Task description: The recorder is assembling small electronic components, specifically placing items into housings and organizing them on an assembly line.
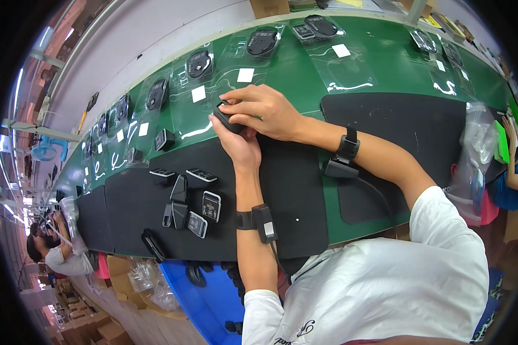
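Both of my hands meet on a small black rounded device [227, 119] at the far edge of the black mat [305, 195]. My left hand [240, 142] cups it from below. My right hand [263, 108] covers it from above with fingers curled on its top. The device sits over a clear plastic blister tray [191, 121] on the green belt [385, 63]. Each wrist carries a black band with a small sensor box.
Several small black parts with white labels [195, 204] lie on the mat to my left. More clear trays holding black devices [262, 41] run along the belt. A blue bin [207, 299] stands below the table edge. Other people work at both ends.
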Demonstrator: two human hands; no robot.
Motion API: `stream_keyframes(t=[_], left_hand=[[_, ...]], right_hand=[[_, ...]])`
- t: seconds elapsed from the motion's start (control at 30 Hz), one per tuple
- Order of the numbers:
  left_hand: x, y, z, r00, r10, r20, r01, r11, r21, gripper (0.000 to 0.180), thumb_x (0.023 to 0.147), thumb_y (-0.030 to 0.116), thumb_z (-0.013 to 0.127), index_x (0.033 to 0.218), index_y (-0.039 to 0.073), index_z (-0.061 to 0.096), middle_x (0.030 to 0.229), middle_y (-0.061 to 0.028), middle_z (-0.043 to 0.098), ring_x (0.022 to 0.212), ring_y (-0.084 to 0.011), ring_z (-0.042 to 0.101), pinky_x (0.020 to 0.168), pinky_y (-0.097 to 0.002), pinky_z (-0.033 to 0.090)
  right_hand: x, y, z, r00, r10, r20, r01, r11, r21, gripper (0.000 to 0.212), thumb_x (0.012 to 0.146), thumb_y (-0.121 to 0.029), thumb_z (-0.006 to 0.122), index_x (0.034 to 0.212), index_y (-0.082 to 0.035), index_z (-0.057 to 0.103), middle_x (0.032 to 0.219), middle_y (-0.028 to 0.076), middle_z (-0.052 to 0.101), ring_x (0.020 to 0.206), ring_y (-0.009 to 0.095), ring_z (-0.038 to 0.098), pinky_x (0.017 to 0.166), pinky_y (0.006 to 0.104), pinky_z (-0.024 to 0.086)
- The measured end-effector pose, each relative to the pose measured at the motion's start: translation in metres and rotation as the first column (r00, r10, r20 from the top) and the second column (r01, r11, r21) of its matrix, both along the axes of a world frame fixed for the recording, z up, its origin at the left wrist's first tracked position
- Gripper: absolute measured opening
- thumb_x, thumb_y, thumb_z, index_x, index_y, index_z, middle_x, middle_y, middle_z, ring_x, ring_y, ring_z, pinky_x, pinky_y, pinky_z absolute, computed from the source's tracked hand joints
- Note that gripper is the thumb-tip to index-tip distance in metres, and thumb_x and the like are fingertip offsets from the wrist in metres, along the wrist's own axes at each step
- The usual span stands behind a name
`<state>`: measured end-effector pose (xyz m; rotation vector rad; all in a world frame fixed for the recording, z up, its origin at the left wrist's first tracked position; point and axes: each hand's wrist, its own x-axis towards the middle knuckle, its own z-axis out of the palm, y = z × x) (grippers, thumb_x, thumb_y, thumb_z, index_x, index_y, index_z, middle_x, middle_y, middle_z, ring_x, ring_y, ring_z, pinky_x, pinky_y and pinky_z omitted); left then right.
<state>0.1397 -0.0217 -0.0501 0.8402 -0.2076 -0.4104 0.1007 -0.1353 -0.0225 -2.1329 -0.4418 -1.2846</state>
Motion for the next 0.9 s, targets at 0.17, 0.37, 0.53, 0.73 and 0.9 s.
stream_keyframes(t=[0.17,0.37,0.53,0.73,0.9], left_hand=[[0.000,0.002,0.000,0.996,-0.085,-0.019,0.083,0.993,-0.085,0.054,0.103,0.051,0.027,0.128,0.009,0.050,0.115,-0.0033,0.058,0.104,-0.0150,0.058,0.088,-0.0282,0.050],[0.002,-0.003,0.000,0.974,-0.204,0.098,0.209,0.977,-0.041,0.066,0.100,0.061,0.024,0.134,0.008,0.043,0.120,-0.0077,0.055,0.113,-0.0203,0.054,0.095,-0.0359,0.046],[0.006,-0.006,0.005,0.953,-0.285,0.105,0.292,0.955,-0.057,0.077,0.096,0.068,0.020,0.136,0.006,0.042,0.120,-0.0095,0.055,0.110,-0.0201,0.055,0.092,-0.0366,0.047],[0.004,-0.012,0.007,0.954,-0.259,0.149,0.249,0.965,0.083,0.089,0.094,0.073,0.018,0.138,-0.001,0.041,0.108,-0.0138,0.059,0.097,-0.0217,0.059,0.088,-0.0372,0.049],[0.006,-0.013,0.004,0.956,-0.254,0.146,0.245,0.966,0.077,0.083,0.096,0.069,0.018,0.132,-0.001,0.045,0.100,-0.0121,0.060,0.090,-0.0208,0.060,0.084,-0.0367,0.051]], right_hand=[[-0.009,-0.004,0.002,0.970,0.066,-0.234,-0.077,0.996,-0.041,0.034,0.083,-0.023,0.072,0.114,-0.009,0.069,0.126,0.008,0.062,0.099,0.023,0.063,0.085,0.0337,0.049],[-0.006,-0.028,0.010,0.906,0.173,-0.386,-0.232,0.966,-0.111,0.055,0.081,-0.024,0.073,0.130,-0.009,0.053,0.138,0.012,0.050,0.117,0.032,0.055,0.095,0.0391,0.046],[0.001,-0.031,0.011,0.873,0.139,-0.467,-0.110,0.990,0.089,0.043,0.089,-0.020,0.066,0.128,-0.008,0.054,0.125,0.015,0.059,0.104,0.029,0.063,0.086,0.0377,0.051],[0.076,-0.088,0.014,0.880,-0.093,-0.467,0.271,0.904,0.331,0.034,0.095,-0.023,0.059,0.122,-0.003,0.055,0.080,0.016,0.067,0.066,0.021,0.066,0.065,0.0339,0.052],[0.132,-0.135,0.022,0.711,-0.420,-0.564,0.512,0.859,0.005,0.046,0.095,-0.040,0.054,0.118,-0.001,0.056,0.108,0.026,0.065,0.104,0.044,0.060,0.088,0.0507,0.047]])
